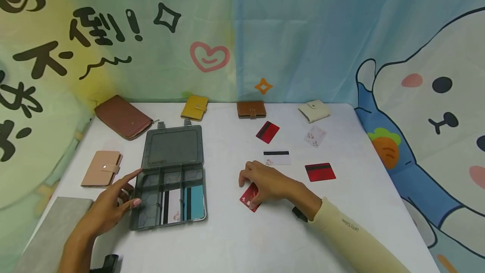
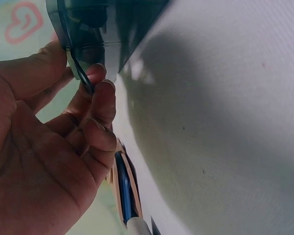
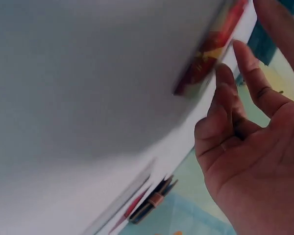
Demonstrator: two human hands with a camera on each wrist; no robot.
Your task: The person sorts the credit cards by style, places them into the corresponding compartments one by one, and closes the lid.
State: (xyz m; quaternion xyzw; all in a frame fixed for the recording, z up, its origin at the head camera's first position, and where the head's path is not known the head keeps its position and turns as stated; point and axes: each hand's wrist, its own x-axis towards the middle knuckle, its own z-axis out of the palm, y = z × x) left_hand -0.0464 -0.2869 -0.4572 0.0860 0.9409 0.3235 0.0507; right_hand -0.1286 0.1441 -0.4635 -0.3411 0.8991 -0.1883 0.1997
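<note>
A dark translucent compartment box (image 1: 168, 197) lies with its lid (image 1: 174, 146) folded back. In its compartments sit a white card (image 1: 173, 207) with a black stripe and a teal card (image 1: 195, 203). My left hand (image 1: 107, 207) touches the box's left side, index finger stretched to the hinge corner and thumb lower along the edge. To the right of the box, my right hand (image 1: 269, 182) pinches a red card (image 1: 248, 197), which shows yellow print (image 3: 206, 58) in the right wrist view. Part of this card is hidden under the fingers.
Beyond my right hand lie two red striped cards (image 1: 267, 132) (image 1: 320, 172), a white striped card (image 1: 277, 158) and a pale patterned card (image 1: 315, 136). A brown zip wallet (image 1: 123, 117), yellow (image 1: 195, 108), brown (image 1: 251, 109) and cream (image 1: 314, 111) wallets line the back; a tan wallet (image 1: 100, 167) is left.
</note>
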